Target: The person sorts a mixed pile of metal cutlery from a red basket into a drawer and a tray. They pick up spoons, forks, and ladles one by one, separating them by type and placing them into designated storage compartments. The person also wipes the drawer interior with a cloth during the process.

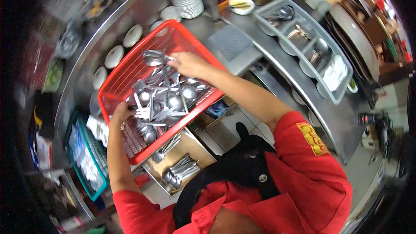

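A red plastic basket (pixel 194 117) stands on the steel counter, heaped with mixed metal cutlery (pixel 162 104) and ladles. At its far side my right hand (pixel 187 65) grips the handles of metal ladles (pixel 153 58), their bowls raised over the heap. My left hand (pixel 121 115) is inside the basket at the left end, beside forks and a ladle bowl; its fingertips are partly hidden, so whether it holds something cannot be told. Below the basket's near edge, an open drawer (pixel 203 151) contains a pile of spoons (pixel 182 170) and a smaller group of forks (pixel 167 148).
A grey divided tray (pixel 336 99) with utensils and white napkins lies on the right counter. A grey cloth (pixel 230 42) lies right of the basket. Stacked white plates (pixel 188 4) and small bowls (pixel 114 57) line the back. A teal basket (pixel 87 156) with plastic-wrapped items is at left.
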Action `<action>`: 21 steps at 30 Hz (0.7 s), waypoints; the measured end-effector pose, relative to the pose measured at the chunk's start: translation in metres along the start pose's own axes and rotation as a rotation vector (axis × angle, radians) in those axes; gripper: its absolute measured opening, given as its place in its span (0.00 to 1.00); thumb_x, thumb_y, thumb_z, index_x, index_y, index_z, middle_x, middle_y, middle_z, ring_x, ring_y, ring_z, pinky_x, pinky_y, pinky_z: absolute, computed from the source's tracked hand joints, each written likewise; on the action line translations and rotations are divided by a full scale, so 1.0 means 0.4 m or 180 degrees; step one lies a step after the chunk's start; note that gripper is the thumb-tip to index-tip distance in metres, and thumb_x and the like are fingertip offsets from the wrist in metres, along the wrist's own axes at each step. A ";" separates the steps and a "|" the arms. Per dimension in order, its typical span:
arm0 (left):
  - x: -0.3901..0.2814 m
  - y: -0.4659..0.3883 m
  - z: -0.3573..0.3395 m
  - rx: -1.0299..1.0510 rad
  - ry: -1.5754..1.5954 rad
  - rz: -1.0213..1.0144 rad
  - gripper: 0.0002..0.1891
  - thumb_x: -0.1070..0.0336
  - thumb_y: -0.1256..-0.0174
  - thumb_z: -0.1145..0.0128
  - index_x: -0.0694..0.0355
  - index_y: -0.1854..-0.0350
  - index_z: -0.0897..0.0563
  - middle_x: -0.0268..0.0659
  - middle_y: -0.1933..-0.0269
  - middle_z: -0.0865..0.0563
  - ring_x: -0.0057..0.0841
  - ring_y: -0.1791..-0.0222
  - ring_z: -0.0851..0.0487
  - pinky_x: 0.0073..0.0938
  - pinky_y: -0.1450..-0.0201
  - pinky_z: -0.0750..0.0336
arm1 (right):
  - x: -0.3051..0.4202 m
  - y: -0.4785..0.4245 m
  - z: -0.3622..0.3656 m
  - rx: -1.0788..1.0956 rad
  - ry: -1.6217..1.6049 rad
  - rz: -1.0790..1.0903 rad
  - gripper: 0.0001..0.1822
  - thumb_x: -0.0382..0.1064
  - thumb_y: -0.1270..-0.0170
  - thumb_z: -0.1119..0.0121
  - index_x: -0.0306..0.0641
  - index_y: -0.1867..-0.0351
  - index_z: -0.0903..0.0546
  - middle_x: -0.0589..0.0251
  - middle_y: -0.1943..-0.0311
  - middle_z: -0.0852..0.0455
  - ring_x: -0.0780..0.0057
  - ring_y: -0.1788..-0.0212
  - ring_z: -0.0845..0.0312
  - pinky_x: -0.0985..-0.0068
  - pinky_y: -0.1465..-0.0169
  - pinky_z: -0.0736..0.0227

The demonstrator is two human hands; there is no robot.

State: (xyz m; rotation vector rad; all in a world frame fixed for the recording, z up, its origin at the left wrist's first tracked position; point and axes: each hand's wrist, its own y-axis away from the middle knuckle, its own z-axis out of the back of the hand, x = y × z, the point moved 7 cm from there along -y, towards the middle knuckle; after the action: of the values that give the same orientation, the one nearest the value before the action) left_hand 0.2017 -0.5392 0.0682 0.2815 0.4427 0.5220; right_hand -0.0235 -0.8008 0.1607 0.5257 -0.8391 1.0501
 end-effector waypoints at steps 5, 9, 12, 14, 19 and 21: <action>-0.041 0.069 0.176 -0.0906 0.1003 0.0102 0.09 0.71 0.41 0.38 0.69 0.60 0.20 0.34 0.69 0.16 0.21 0.69 0.21 0.24 0.64 0.26 | -0.011 -0.020 0.023 -0.0357 -0.0071 -0.0183 0.24 0.54 0.33 0.52 0.31 0.59 0.21 0.39 0.60 0.17 0.43 0.53 0.21 0.53 0.48 0.29; -0.168 0.135 0.346 -0.1535 0.0999 -0.0164 0.09 0.68 0.33 0.45 0.68 0.55 0.20 0.36 0.64 0.15 0.22 0.64 0.20 0.23 0.57 0.26 | -0.042 -0.040 0.037 -0.0492 -0.0675 -0.0239 0.34 0.66 0.37 0.50 0.28 0.64 0.19 0.40 0.61 0.16 0.47 0.54 0.19 0.58 0.50 0.28; -0.273 0.221 0.465 -0.2148 0.1186 -0.0431 0.09 0.70 0.32 0.46 0.66 0.55 0.18 0.36 0.60 0.14 0.20 0.60 0.18 0.23 0.52 0.25 | -0.028 -0.044 0.035 -0.0472 -0.1385 -0.0168 0.40 0.75 0.43 0.50 0.30 0.65 0.19 0.48 0.67 0.16 0.59 0.59 0.18 0.64 0.55 0.28; -0.358 0.288 0.519 -0.2273 0.0902 -0.0378 0.11 0.68 0.33 0.44 0.67 0.53 0.19 0.36 0.58 0.14 0.21 0.58 0.18 0.22 0.51 0.25 | 0.007 -0.027 0.024 -0.0030 -0.1710 -0.0359 0.37 0.74 0.43 0.48 0.37 0.58 0.21 0.71 0.76 0.24 0.84 0.76 0.34 0.82 0.74 0.41; -0.520 0.217 0.500 -0.1856 0.1581 -0.0675 0.20 0.64 0.41 0.34 0.69 0.48 0.21 0.35 0.59 0.15 0.18 0.62 0.19 0.21 0.58 0.24 | 0.081 0.010 -0.002 0.0828 -0.2955 -0.0052 0.35 0.69 0.33 0.59 0.34 0.53 0.25 0.65 0.69 0.19 0.91 0.82 0.40 0.89 0.82 0.47; -0.521 0.191 0.462 -0.1889 0.1789 -0.0818 0.19 0.67 0.41 0.35 0.67 0.48 0.21 0.34 0.58 0.15 0.18 0.62 0.18 0.21 0.59 0.22 | 0.129 0.038 -0.048 0.1182 -0.2986 -0.0091 0.35 0.70 0.33 0.59 0.36 0.53 0.25 0.66 0.67 0.18 0.91 0.80 0.38 0.89 0.82 0.46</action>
State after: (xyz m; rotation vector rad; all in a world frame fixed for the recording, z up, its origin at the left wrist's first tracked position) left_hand 0.0955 -0.6142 0.3261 -0.5026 0.8280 0.4525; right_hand -0.0183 -0.7526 0.1909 1.3992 -1.4471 0.9171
